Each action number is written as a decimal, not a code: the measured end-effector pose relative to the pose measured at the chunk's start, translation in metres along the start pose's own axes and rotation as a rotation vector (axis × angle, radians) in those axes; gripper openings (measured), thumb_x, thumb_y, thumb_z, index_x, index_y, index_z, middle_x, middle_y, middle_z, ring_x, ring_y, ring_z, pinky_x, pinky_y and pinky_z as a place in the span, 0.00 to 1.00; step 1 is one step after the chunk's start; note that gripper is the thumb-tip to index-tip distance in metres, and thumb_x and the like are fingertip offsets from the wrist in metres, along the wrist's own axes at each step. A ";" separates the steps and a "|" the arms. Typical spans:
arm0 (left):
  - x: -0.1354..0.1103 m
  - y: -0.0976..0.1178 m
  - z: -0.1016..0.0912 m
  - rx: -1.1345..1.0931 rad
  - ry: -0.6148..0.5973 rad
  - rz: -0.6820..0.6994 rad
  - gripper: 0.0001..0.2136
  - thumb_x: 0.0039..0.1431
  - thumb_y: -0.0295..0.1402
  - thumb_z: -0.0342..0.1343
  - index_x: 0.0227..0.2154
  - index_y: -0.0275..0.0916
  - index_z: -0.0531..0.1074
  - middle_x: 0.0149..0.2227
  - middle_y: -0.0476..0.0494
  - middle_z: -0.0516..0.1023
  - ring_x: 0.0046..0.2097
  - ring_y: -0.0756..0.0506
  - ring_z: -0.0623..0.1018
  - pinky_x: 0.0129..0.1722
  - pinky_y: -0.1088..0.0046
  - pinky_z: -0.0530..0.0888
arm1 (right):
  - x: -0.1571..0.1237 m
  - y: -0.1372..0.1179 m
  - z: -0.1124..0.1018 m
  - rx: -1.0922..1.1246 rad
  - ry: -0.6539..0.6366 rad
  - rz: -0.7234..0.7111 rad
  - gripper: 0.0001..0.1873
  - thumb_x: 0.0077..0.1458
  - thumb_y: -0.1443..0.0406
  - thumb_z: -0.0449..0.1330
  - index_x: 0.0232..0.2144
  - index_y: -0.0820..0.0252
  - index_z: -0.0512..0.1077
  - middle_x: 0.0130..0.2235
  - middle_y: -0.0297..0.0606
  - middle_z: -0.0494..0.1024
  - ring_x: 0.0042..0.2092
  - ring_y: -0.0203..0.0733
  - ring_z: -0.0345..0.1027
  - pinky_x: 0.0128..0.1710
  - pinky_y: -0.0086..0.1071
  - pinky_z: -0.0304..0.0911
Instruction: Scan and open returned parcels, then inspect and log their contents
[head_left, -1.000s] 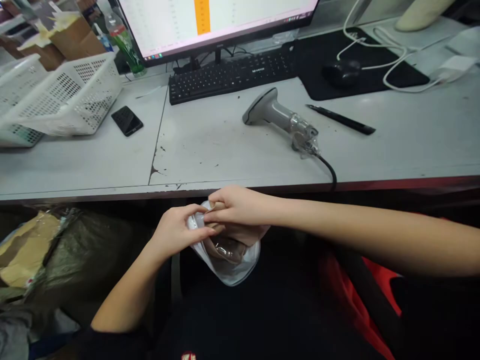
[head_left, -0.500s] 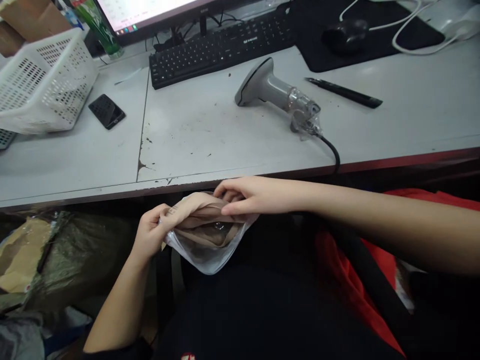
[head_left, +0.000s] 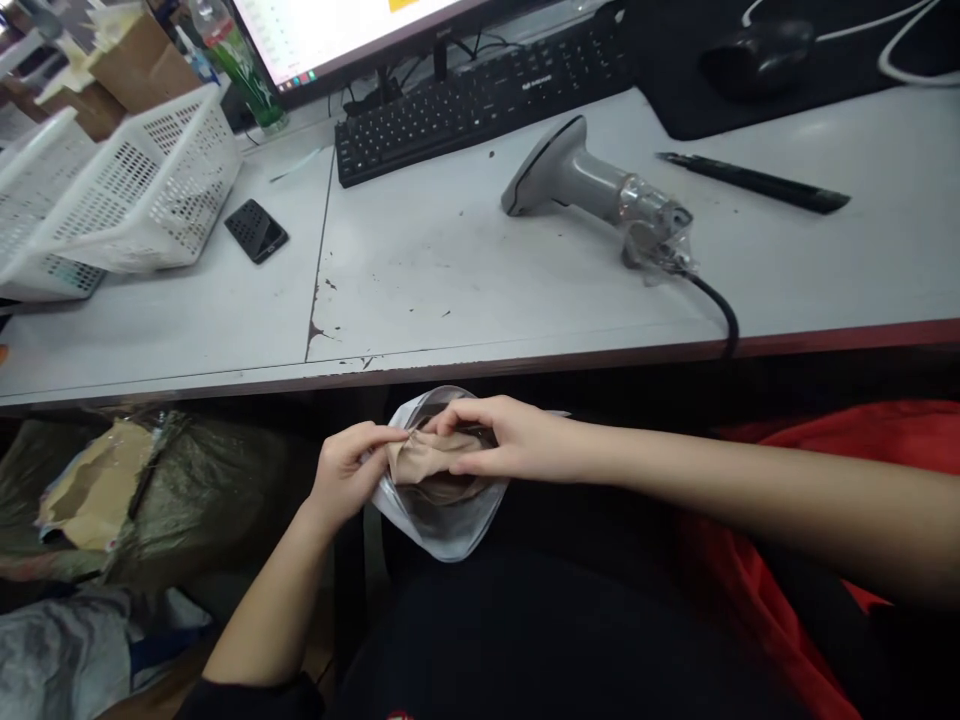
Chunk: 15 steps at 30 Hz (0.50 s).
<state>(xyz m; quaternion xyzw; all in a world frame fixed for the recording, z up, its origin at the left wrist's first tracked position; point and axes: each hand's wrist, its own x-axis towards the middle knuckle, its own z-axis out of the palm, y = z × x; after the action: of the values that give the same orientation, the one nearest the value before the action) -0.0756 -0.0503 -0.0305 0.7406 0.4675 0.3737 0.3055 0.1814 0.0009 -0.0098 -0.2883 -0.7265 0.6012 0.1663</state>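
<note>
From here the screen [head_left: 337, 40] has its top cut off, the keyboard [head_left: 480, 100] lettering is too small to read, and the right hand [head_left: 495, 440] hides some tan cloth [head_left: 420, 462].

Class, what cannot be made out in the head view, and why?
Head view:
White bag: its depths hidden by tan material and the right hand.
Monitor: top cut off by upper edge; its text too small.
Scanner cable: far end lost in darkness below the desk.

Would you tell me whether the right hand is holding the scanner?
No, the right hand touches beige material, while the scanner lies on the desk.
</note>
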 end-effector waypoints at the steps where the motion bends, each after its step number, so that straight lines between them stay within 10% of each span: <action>1: -0.001 -0.001 0.001 0.016 0.011 0.080 0.08 0.61 0.27 0.56 0.38 0.41 0.81 0.24 0.48 0.75 0.24 0.52 0.71 0.25 0.78 0.66 | 0.000 0.002 0.003 0.035 0.009 0.010 0.12 0.53 0.60 0.65 0.38 0.60 0.73 0.43 0.38 0.78 0.45 0.43 0.71 0.46 0.35 0.64; 9: -0.005 -0.007 0.007 0.089 0.015 0.406 0.09 0.53 0.18 0.53 0.28 0.40 0.67 0.19 0.57 0.61 0.21 0.54 0.61 0.23 0.77 0.59 | -0.003 -0.005 0.013 0.508 0.102 0.259 0.14 0.47 0.60 0.62 0.26 0.58 0.60 0.26 0.27 0.62 0.28 0.31 0.54 0.27 0.27 0.50; 15: -0.010 -0.004 0.005 0.015 -0.047 0.087 0.10 0.65 0.37 0.51 0.30 0.39 0.69 0.21 0.52 0.65 0.21 0.52 0.64 0.23 0.75 0.61 | -0.007 -0.003 0.016 0.535 0.066 0.214 0.12 0.46 0.64 0.57 0.25 0.57 0.54 0.26 0.26 0.55 0.28 0.31 0.47 0.27 0.28 0.44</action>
<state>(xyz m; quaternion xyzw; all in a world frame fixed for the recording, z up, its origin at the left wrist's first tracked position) -0.0758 -0.0587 -0.0395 0.7710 0.4302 0.3658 0.2944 0.1766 -0.0161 -0.0095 -0.3288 -0.5016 0.7759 0.1957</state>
